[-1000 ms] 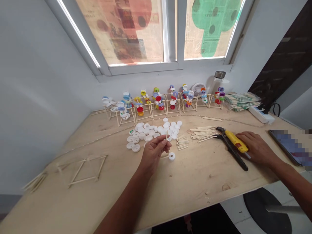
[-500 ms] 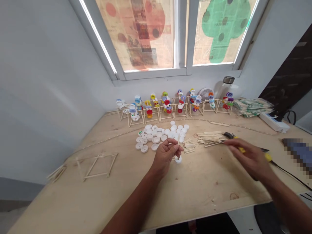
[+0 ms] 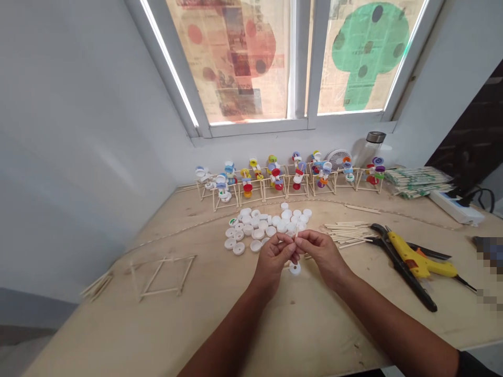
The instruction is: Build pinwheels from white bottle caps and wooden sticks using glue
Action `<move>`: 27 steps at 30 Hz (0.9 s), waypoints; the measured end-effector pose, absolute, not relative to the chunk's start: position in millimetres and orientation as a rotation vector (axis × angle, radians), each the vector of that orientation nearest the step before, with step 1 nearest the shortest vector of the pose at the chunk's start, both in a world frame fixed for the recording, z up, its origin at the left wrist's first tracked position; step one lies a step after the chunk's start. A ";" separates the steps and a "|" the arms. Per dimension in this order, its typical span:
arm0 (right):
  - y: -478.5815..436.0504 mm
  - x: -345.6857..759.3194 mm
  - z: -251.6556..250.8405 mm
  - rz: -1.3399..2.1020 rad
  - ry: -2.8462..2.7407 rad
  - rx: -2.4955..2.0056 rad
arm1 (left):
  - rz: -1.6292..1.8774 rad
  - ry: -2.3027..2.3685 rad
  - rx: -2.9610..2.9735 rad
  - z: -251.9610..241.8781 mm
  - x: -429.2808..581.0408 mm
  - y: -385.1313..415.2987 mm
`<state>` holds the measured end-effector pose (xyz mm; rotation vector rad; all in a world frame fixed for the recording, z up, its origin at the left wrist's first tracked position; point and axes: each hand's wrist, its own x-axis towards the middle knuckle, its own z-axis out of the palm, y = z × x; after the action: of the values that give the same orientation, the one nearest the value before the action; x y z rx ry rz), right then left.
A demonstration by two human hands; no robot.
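Newspaper-covered windows [image 3: 251, 63] stand above a plywood worktop [image 3: 334, 335] carrying a row of stick-and-bottle-cap models [image 3: 275, 178], a yellow hot glue gun [image 3: 416, 264] and a heap of white plastic caps [image 3: 251, 230]. Just in front of that heap, the left hand [image 3: 273, 262] and the right hand [image 3: 322, 256] meet, their fingers [image 3: 285, 246] closed in a tight pinch on a thin wooden stick [image 3: 296, 231]. It should be light and stiff but easily snapped, so a hold close to its end suits it. Fingertips hide its lower part, so it is hard to tell whether it reaches the holed white cap [image 3: 294, 269] below.
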<state>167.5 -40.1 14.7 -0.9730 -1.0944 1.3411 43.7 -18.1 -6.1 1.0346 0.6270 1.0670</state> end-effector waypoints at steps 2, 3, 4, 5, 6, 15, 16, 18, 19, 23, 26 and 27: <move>-37.1 171.0 13.3 1.313 -1.078 -1.010 | 1.069 0.673 1.073 -5.8 42.5 -17.0; -35.5 173.9 13.3 1.281 -1.074 -1.038 | 1.076 0.714 1.110 -4.9 40.8 -16.0; -34.1 177.6 14.0 1.243 -1.076 -1.068 | 1.095 0.766 1.155 -3.5 38.2 -14.4; -33.0 181.7 15.1 1.207 -1.088 -1.093 | 1.124 0.824 1.208 -1.6 34.8 -12.5; -32.3 186.0 16.5 1.193 -1.112 -1.112 | 1.161 0.885 1.264 0.4 30.8 -10.2; -35.9 208.7 3.6 1.228 -1.498 -1.222 | 0.964 1.047 1.993 5.3 9.8 1.4; -35.9 209.9 1.4 1.204 -1.564 -1.234 | 0.919 1.033 2.049 4.3 10.6 0.8; -35.6 212.4 -1.2 1.143 -1.703 -1.268 | 0.818 1.037 2.150 3.5 12.6 -0.7; -35.4 213.6 -1.6 1.111 -1.768 -1.289 | 0.759 1.047 2.197 3.6 13.2 -1.5; -34.5 217.9 -0.9 0.998 -1.921 -1.377 | 0.589 1.068 2.345 4.2 10.8 -4.7; -33.5 220.1 -0.4 0.920 -1.975 -1.424 | 0.592 1.082 2.395 -1.6 5.8 -7.8; -33.0 220.6 -0.5 0.898 -1.991 -1.437 | 0.608 1.079 2.399 -4.8 4.4 -8.9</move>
<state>220.6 -33.0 -0.5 -1.4370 -1.9909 0.8985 4.4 -8.9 -4.8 2.3988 1.0787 0.6076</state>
